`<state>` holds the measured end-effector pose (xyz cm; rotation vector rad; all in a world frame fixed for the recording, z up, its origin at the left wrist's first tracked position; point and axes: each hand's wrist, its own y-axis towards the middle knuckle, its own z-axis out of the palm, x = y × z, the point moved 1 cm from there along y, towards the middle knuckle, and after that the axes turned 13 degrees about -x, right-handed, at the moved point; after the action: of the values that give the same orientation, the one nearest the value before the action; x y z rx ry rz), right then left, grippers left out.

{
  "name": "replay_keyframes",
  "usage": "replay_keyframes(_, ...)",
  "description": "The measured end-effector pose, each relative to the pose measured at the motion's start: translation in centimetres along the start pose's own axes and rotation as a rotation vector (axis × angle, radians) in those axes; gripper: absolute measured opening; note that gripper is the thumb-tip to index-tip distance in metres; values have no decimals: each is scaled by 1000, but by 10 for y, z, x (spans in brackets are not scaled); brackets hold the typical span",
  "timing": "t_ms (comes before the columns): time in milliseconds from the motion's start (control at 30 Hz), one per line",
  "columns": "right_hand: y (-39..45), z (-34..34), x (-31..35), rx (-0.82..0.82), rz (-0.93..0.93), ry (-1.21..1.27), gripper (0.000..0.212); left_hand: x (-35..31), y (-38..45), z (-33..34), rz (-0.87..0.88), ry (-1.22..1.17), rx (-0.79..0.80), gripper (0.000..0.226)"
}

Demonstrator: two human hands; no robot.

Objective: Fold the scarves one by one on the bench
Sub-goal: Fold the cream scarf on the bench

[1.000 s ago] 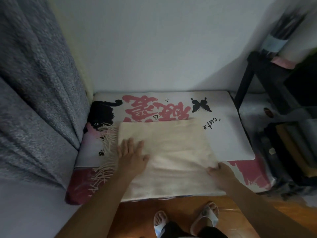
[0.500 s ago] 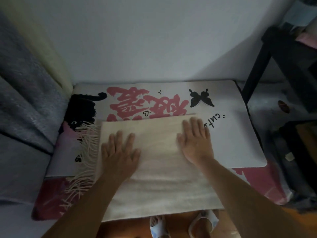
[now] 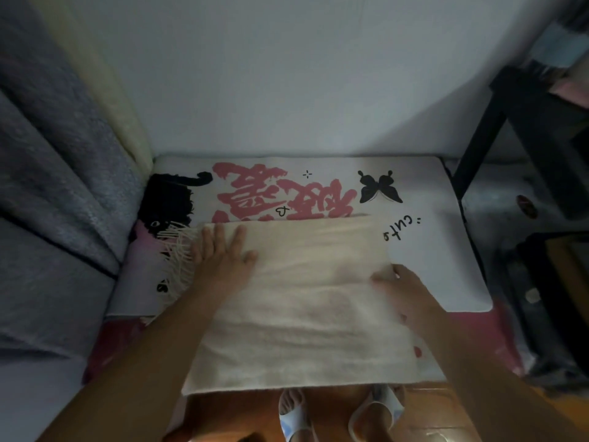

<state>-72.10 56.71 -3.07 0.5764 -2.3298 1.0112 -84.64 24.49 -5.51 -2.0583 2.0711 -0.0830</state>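
A cream scarf [image 3: 306,307] lies folded into a wide rectangle on the bench [image 3: 446,269], whose cover is white with pink characters and a black butterfly. Its fringe [image 3: 178,260] spills out at the left end. My left hand [image 3: 223,253] rests flat on the scarf's far left corner, fingers straight. At the right edge of the scarf, my right hand [image 3: 404,291] has its fingers bent down onto the cloth; whether they pinch the edge is not plain.
A grey curtain [image 3: 54,193] hangs along the left. A black shelf frame [image 3: 497,122] with stored items stands at the right. The white wall runs behind the bench. My sandalled feet [image 3: 338,413] stand on the orange wooden floor below the scarf's near edge.
My right hand slid from the scarf's far middle to its right edge. My left hand moved a little toward the far left corner.
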Motion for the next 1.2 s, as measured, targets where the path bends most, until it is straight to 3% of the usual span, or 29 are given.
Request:
replay_keyframes(67, -7, -17, 9, 167, 45, 112, 30, -10, -20, -22, -50, -186, -68, 68)
replay_keyframes(133, -21, -34, 29, 333, 33, 191, 35, -11, -58, -38, -175, -623, -107, 47)
replay_keyframes(233, -51, -35, 72, 511, -50, 194, 36, 2, -128, -54, -436, -1217, 15, 16)
replay_keyframes(333, -98, 5, 111, 496, -153, 170, 43, 34, -170, -55, -649, -1608, 94, 25)
replay_keyframes(433, -152, 79, 134, 482, -245, 109, 68, 66, -182, -61, -778, -1829, 79, 33)
replay_keyframes(567, -188, 168, 121, 559, -287, 132, 69, 77, -180, -47, -865, -1539, 76, 22)
replay_keyframes(667, -184, 164, 97, 362, -443, 10, 49, 70, -172, -38, -721, -1133, 14, 10)
replay_keyframes(767, -164, 131, 65, 105, -586, -93, 35, 65, -161, -38, -621, -951, -65, 7)
replay_keyframes(900, -131, 111, 32, -4, -541, -194, 29, 69, -156, -33, -601, -834, -216, 13)
replay_keyframes(1000, -121, 117, 24, 75, -464, -219, 32, 76, -162, -20, -615, -732, -209, 19)
replay_keyframes(1133, -129, 129, 22, 161, -316, -89, 36, 77, -173, -9, -549, -585, -324, 25)
replay_keyframes(1200, -133, 134, 22, 156, -235, -50, 49, 74, -176, -5, -538, -538, -311, 36)
